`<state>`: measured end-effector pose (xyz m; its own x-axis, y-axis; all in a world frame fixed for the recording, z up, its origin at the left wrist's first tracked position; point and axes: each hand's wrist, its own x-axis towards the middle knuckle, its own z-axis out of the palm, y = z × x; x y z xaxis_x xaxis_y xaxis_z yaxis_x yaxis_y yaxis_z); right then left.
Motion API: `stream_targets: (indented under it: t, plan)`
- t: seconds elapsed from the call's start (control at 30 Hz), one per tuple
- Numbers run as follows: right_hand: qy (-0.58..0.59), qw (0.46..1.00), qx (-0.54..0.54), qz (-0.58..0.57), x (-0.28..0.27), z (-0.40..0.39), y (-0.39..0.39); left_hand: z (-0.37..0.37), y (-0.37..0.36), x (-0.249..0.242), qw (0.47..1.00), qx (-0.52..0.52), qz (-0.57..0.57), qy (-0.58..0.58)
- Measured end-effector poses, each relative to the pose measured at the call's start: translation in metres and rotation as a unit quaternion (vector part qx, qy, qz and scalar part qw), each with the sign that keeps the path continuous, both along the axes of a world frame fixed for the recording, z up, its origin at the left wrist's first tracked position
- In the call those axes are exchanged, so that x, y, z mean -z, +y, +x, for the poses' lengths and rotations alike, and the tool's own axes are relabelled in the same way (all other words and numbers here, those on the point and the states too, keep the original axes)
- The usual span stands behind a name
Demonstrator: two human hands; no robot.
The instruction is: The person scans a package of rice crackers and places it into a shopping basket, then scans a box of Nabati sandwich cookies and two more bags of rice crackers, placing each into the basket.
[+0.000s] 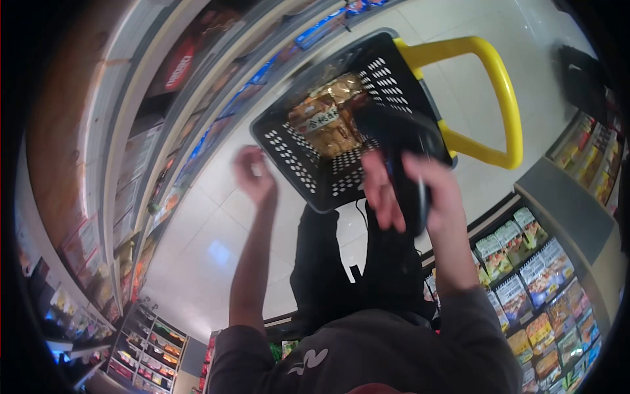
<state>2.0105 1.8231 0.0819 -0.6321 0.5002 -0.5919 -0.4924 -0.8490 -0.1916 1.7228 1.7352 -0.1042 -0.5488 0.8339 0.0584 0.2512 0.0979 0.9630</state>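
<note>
basket [308, 167]: a black perforated shopping basket with a yellow handle [502, 85], hanging in front of the person, above the pale tiled floor [216, 249].
snack packs [328, 115]: gold and brown packets are lying inside the basket, piled toward its far end.
dark object [410, 190]: a black item is sitting at the basket's near rim, in the right hand; what it is cannot be told.
right hand [410, 187]: its fingers are curling around the dark object, thumb on one side, fingers on the other.
left hand [254, 174]: it is hovering just beside the basket's near corner, fingers loosely bent, holding nothing that shows.
shelves [538, 276]: packaged goods are lining both sides of the aisle.
risk 1: the basket is tilting, so the packs could be sliding toward 1 end.
risk 2: the right hand is gripping 1 item right at the rim; a loosening grip could be sending it to the floor.
risk 3: the narrow aisle is leaving the yellow handle near the shelves, inviting a knock.
</note>
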Motion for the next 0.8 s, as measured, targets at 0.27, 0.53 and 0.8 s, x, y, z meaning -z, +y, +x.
stream_targets:
  t: [0.27, 0.53, 0.8]
  plan:
    - [-0.064, 0.987, -0.125, -0.076, 0.018, 0.115, -0.128, 0.132, 0.016, 0.198, 0.846, 0.396, -0.291, 0.21]
    - [-0.095, 0.978, -0.067, -0.171, 0.081, 0.142, -0.185, 0.185, 0.109, 0.341, 0.801, 0.426, -0.31, 0.285]
    - [-0.186, 0.969, -0.066, -0.15, 0.095, 0.146, -0.184, 0.196, 0.105, 0.305, 0.735, 0.46, -0.365, 0.339]
